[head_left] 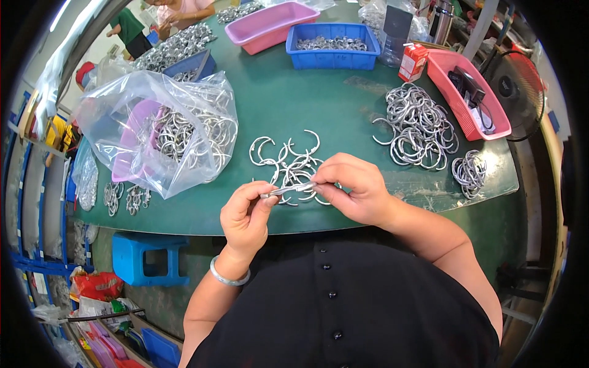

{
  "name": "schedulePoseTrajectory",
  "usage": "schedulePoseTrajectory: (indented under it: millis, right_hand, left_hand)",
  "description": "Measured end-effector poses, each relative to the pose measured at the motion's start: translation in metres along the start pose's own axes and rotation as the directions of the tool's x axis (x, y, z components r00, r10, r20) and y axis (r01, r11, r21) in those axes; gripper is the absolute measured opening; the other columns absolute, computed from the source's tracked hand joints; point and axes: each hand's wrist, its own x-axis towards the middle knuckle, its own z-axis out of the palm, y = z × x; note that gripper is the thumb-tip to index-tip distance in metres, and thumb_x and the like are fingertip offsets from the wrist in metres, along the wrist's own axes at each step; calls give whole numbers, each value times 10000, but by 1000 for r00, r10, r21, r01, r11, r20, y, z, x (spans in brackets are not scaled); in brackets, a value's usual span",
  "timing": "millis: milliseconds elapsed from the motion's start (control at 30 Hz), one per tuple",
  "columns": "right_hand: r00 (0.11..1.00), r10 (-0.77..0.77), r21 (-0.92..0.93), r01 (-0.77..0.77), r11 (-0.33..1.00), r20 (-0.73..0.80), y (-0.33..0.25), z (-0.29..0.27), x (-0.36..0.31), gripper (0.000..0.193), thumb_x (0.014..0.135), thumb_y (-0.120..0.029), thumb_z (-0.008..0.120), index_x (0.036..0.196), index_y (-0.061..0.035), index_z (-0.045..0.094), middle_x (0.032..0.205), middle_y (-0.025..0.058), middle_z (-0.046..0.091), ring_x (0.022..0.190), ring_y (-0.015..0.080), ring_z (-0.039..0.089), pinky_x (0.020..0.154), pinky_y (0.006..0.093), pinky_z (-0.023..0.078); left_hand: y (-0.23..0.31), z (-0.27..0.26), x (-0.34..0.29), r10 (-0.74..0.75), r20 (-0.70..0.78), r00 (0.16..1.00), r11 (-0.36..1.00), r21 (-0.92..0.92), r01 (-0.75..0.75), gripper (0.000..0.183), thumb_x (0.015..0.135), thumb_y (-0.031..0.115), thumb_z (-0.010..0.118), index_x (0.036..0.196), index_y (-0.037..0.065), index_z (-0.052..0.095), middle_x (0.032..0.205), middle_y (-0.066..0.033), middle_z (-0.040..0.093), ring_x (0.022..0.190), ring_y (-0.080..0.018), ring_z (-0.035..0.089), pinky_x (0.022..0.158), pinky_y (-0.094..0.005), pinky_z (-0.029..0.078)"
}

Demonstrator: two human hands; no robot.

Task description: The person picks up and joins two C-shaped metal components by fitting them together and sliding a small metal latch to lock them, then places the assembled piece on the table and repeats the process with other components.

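Note:
Between my two hands, just above the near edge of the green table, is a silvery C-shaped metal ring (292,189), seen nearly edge-on. My left hand (243,216) pinches its left end between thumb and fingers. At its right end, my right hand (357,191) grips with thumb and forefinger. Right behind and beneath lies a small loose heap of similar open rings (279,162), partly hidden by my fingers. A larger pile of these rings (417,126) rests to the right, with a small bundle (469,173) near the table's right corner.
On the left, a clear plastic bag (202,98) surrounds a purple basin (126,147) and many rings. Farther back stand a pink tray (245,38), a blue tray (334,60) of metal parts, a red carton (413,62), a pink basket (469,126) and a fan (521,92). Two people are beyond.

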Motion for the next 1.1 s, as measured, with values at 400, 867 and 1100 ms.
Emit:
schedulePoseTrajectory:
  millis: [400, 867, 1100]
  right_hand:
    - [731, 572, 553, -669, 496, 371, 13, 1, -6, 131, 820, -67, 553, 920, 7, 596, 768, -15, 570, 686, 31, 486, 605, 193, 407]
    - [858, 475, -366, -386, 847, 194, 43, -39, -32, 128, 749, -68, 550, 862, -25, 593, 835, 117, 559, 752, 288, 562, 659, 343, 457]
    - [838, 458, -452, -300, 840, 296, 53, -19, -26, 130, 762, -113, 538, 850, -42, 601, 821, 111, 554, 783, 293, 550, 685, 366, 446]
  left_hand:
    - [31, 9, 6, -210, 121, 970, 958, -172, 229, 93, 779, -2, 578, 853, -18, 524, 795, -53, 532, 650, -88, 509, 589, -198, 433]
    - [100, -47, 56, 466, -83, 881, 753, 560, -345, 84, 802, -45, 501, 883, -62, 513, 818, -71, 530, 692, -93, 461, 624, -188, 380]
    - [88, -101, 96, 292, -200, 935, 578, 816, -6, 271, 800, 81, 590, 1040, -36, 547, 778, -32, 552, 652, -60, 461, 577, -189, 388]
